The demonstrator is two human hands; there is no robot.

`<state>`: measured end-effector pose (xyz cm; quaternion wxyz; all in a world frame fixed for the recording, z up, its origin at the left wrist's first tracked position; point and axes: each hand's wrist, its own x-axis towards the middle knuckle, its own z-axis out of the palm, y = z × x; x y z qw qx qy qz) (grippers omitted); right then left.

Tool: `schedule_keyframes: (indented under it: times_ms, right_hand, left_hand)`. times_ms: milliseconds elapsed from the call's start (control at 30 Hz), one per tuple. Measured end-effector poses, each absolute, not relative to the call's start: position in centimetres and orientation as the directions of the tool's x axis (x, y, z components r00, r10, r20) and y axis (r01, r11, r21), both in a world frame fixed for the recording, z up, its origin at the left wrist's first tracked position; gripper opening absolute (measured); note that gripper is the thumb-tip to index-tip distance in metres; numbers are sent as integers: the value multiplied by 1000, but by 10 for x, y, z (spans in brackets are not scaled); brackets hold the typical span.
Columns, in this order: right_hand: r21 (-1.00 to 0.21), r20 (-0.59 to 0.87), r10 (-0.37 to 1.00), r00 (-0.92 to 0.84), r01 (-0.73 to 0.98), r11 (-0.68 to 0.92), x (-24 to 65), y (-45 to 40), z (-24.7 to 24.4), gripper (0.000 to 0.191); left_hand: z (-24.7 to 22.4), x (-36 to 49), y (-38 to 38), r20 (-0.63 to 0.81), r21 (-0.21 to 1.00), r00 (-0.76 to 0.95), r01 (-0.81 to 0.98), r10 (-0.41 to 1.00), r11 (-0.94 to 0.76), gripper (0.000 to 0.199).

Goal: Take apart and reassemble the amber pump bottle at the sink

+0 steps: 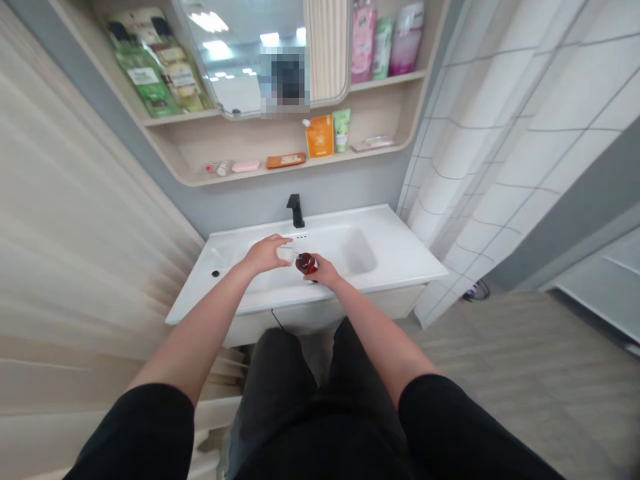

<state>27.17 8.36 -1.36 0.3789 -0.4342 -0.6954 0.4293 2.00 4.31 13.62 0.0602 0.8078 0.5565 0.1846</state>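
Note:
My left hand (264, 255) is closed around a small clear cup (286, 253) over the basin. My right hand (326, 272) grips a dark brown bottle (304, 263) that carries a pale label. The bottle is tilted, its neck pointing left at the cup. Neck and cup are very close; whether they touch, or whether any liquid is flowing, I cannot tell. Both hands are above the white sink (400, 250), just in front of the black faucet (296, 211).
Above the sink is a shelf (185, 150) around a mirror (240, 60). It holds a green bottle (150, 80), an orange pouch (320, 137), a green tube (341, 130) and a pink bottle (363, 40). Curtains hang at left (100, 200) and right (465, 147).

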Motion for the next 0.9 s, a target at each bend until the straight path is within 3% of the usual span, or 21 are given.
schedule_keyframes:
  times_ms: [533, 900]
  right_hand:
    - [-904, 174, 924, -339, 318, 287, 272, 87, -17, 84]
    - [-899, 209, 921, -330, 304, 314, 271, 87, -17, 84]
  left_hand:
    - [146, 26, 45, 211, 198, 356, 896, 910, -397, 78]
    - [167, 42, 40, 125, -7, 388, 921, 913, -390, 76]
